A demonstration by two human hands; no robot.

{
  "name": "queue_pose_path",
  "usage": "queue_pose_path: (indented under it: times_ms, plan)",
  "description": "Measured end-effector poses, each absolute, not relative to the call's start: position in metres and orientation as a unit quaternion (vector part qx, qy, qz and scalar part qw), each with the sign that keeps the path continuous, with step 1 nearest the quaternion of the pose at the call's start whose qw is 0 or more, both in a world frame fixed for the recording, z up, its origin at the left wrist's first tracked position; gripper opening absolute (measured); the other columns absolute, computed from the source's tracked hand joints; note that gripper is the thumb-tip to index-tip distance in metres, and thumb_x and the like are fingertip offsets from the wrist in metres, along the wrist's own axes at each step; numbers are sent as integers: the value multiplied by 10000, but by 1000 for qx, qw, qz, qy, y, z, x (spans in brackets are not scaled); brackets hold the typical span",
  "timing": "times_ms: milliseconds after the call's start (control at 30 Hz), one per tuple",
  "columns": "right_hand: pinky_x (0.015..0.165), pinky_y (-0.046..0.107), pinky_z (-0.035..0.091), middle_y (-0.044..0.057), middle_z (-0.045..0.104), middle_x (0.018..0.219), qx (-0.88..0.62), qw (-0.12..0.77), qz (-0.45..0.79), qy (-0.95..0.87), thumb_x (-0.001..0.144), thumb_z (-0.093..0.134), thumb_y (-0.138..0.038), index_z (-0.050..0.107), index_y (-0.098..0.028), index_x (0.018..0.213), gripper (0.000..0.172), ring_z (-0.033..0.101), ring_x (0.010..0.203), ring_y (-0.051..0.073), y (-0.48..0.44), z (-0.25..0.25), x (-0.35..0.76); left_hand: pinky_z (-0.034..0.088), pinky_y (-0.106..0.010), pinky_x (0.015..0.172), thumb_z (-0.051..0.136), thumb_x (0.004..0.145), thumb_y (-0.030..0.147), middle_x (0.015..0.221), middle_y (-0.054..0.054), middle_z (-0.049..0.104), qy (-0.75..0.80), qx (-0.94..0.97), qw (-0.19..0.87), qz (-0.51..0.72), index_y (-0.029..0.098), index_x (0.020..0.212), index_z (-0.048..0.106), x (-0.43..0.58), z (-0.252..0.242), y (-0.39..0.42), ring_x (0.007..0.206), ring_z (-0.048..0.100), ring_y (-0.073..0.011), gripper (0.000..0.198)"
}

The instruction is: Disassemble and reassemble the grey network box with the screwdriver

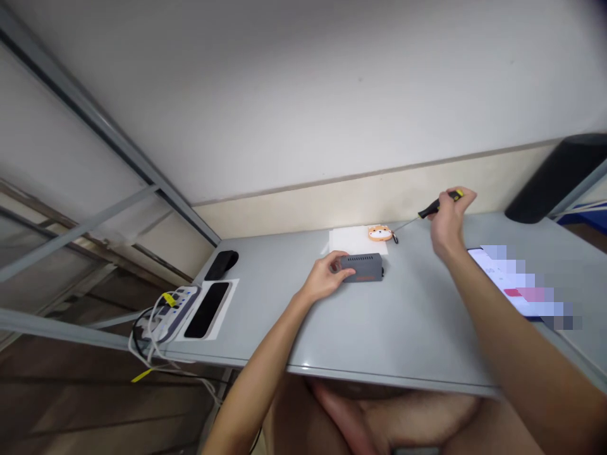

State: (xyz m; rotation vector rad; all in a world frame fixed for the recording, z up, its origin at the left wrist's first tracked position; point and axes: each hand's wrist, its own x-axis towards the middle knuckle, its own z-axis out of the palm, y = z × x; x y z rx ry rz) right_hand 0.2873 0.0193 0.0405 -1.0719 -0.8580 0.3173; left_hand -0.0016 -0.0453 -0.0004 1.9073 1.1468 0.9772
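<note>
My left hand [331, 276] grips the left end of a dark grey box [364, 268] with a row of vent slots along its top and faint red lettering on its front. The box rests on the grey desk [379, 335]. Off to the right and raised above the desktop, my right hand [448, 221] is closed around the black and yellow handle of a screwdriver [430, 208]. Its thin shaft points left and down, apart from the box. Near the tip, in the picture, lies an orange and white animal-face case [380, 233] with a small black clip.
White paper [348, 239] lies behind the box. A lit tablet or phone [505, 284], partly blurred out, is at right. On the left are a dark phone [207, 309], a black object [221, 265] and a power strip [176, 311] with cables. A black cylinder [552, 180] leans at back right.
</note>
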Motion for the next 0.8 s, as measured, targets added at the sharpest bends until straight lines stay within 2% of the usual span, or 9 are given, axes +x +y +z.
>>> queue_pose_path:
  times_ms: [100, 200, 267, 400, 567, 700, 800]
  plan:
    - [591, 283, 439, -22, 511, 900, -510, 739, 150, -413, 880, 627, -344, 420, -285, 946, 226, 538, 752, 158, 5, 46, 287, 532, -301, 745, 798, 872, 370, 821, 20, 607, 443, 722, 368, 384, 224, 1240, 653, 2, -5, -44, 736, 583, -163, 422]
    - [542, 289, 406, -25, 562, 818, -502, 756, 171, -384, 867, 638, -324, 398, -305, 919, 246, 527, 688, 175, -7, 42, 287, 528, -289, 708, 824, 854, 368, 853, 20, 599, 445, 727, 381, 358, 237, 1307, 618, 4, -6, -44, 715, 573, -155, 515]
    - [545, 300, 391, -21, 595, 797, -492, 760, 171, -388, 870, 649, -284, 391, -315, 911, 263, 552, 697, 184, -11, 39, 286, 542, -306, 738, 824, 860, 364, 946, -13, 646, 449, 739, 363, 346, 244, 1302, 630, 4, -6, -45, 766, 596, -171, 498]
    - [578, 331, 396, 10, 626, 808, -454, 765, 140, -436, 892, 675, -246, 427, -317, 935, 261, 597, 750, 199, -19, 41, 277, 560, -378, 893, 796, 901, 361, 1187, -91, 689, 450, 764, 307, 347, 231, 1311, 649, 2, -6, -47, 967, 643, -229, 454]
    - [593, 332, 433, -16, 579, 722, -419, 755, 121, -490, 886, 697, -276, 486, -303, 905, 213, 579, 671, 189, -40, 53, 259, 535, -432, 1023, 718, 969, 364, 1244, -110, 707, 447, 784, 278, 328, 208, 1325, 654, 1, -7, -47, 1148, 627, -274, 394]
    - [563, 303, 446, -30, 580, 680, -413, 694, 150, -570, 835, 711, -254, 520, -263, 843, 192, 564, 598, 163, -61, 55, 244, 514, -433, 1072, 635, 1021, 347, 1247, -94, 731, 447, 797, 266, 309, 215, 1290, 685, 0, -7, -46, 1208, 607, -271, 304]
    - [502, 281, 408, -20, 616, 707, -423, 632, 140, -635, 839, 697, -233, 534, -260, 826, 165, 529, 561, 143, -72, 49, 234, 515, -434, 1073, 618, 1029, 338, 1245, -85, 742, 432, 806, 256, 312, 224, 1277, 691, -1, -7, -46, 1206, 610, -267, 282]
